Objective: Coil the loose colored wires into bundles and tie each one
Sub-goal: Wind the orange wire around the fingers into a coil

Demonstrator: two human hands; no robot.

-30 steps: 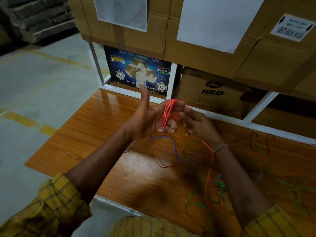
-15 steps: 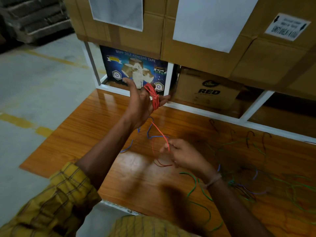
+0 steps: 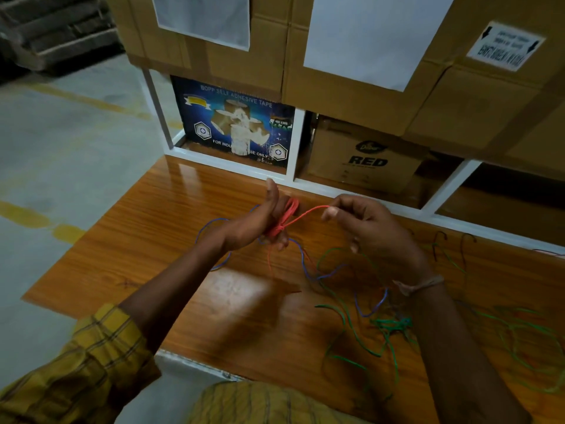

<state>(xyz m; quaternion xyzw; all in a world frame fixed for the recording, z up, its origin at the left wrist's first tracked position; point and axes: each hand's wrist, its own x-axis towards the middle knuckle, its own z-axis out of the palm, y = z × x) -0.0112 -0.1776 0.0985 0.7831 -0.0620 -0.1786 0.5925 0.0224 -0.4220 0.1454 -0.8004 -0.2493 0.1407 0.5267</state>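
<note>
Above glossy wooden table (image 3: 159, 240), left hand (image 3: 260, 221) gripping looped red wire coil (image 3: 286, 215), right hand (image 3: 370, 228) pinching its thin tail

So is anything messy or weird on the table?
Yes. Loose green wires and a blue wire sprawl tangled across the table. Only the red wire is coiled, held by the left hand; the right hand pulls its end.

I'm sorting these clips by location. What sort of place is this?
Probably a warehouse or stockroom: stacked cardboard cartons with paper labels, a box of adhesive tape for industrial use, and a concrete floor with yellow lines.
</note>
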